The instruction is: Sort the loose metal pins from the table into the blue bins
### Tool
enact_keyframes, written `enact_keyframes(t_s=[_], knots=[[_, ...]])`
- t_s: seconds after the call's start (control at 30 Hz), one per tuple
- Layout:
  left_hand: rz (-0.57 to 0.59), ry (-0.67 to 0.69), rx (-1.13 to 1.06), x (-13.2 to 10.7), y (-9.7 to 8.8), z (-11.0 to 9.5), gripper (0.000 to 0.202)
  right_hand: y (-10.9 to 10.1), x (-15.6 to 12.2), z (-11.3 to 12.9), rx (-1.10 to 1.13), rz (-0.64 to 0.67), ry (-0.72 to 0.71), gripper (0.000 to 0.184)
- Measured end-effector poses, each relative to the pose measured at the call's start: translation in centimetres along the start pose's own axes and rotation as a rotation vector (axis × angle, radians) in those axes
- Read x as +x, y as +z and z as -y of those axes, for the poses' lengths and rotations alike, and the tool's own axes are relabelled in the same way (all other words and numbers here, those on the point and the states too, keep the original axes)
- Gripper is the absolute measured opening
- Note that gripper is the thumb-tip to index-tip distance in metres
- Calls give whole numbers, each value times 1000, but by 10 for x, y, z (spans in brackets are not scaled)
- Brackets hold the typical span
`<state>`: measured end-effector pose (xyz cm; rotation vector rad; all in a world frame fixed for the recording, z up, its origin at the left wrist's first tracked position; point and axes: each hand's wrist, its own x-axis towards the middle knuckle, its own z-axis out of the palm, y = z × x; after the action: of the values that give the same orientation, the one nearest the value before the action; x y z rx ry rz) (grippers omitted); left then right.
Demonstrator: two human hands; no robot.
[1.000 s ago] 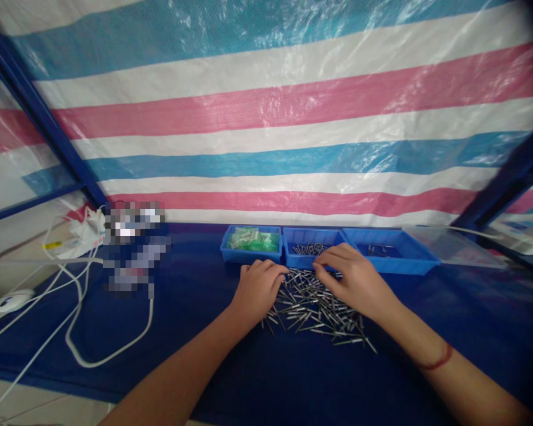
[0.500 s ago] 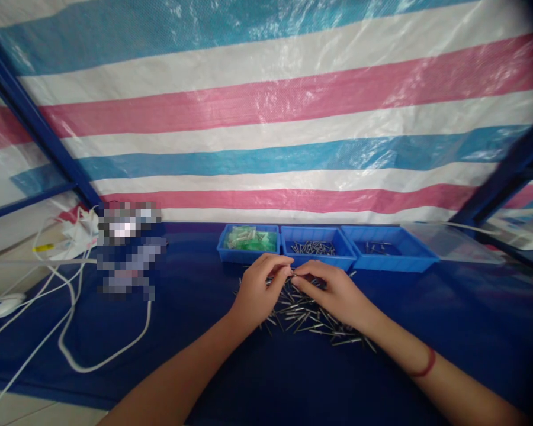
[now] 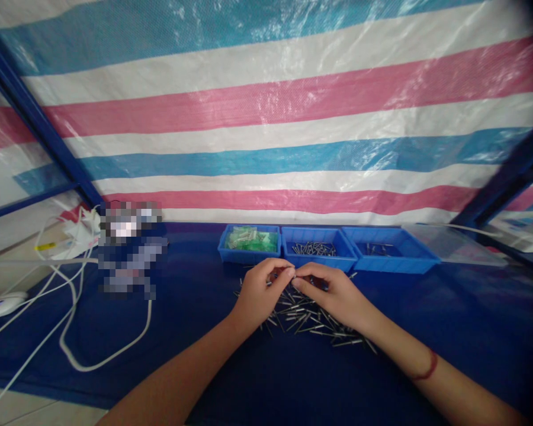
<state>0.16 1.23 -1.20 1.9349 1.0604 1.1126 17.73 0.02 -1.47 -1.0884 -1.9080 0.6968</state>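
My left hand and my right hand meet over a loose pile of thin metal pins on the blue table. Both are closed in a pinch, thumb against forefinger, with their tips touching or nearly so. A tiny shiny bit shows between the fingertips, too small and covered to name. Just behind the hands stands a blue bin holding short metal pieces. To its left, a blue bin holds green and clear plastic packets; to its right, another blue bin holds a few metal pins.
A clear plastic sheet or lid lies right of the bins. White cables, a white mouse-like device and a pixelated patch occupy the left side. A striped tarp hangs behind, between blue frame posts.
My fingertips have shifted very slightly and sit closer together, with the left thumb a little further right. The pile and bins look the same.
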Motion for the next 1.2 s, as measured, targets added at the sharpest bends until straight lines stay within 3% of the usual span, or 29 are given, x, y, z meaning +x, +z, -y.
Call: enact_keyframes(t_s=[0.37, 0.83, 1.0, 1.13, 1.2], knots=[[-28, 6, -12, 0, 0, -5, 14, 2, 0, -2, 23, 59, -7, 23], [5, 76, 129, 2, -3, -5, 13, -8, 2, 1, 98, -117, 40, 24], [106, 119, 427, 0, -4, 0, 23, -45, 7, -11, -119, -346, 78, 25], [184, 111, 633, -4, -5, 3, 28, -92, 5, -31, -557, -571, 251, 21], [209, 118, 684, -5, -5, 5, 28, -112, 0, -45, -675, -605, 319, 21]])
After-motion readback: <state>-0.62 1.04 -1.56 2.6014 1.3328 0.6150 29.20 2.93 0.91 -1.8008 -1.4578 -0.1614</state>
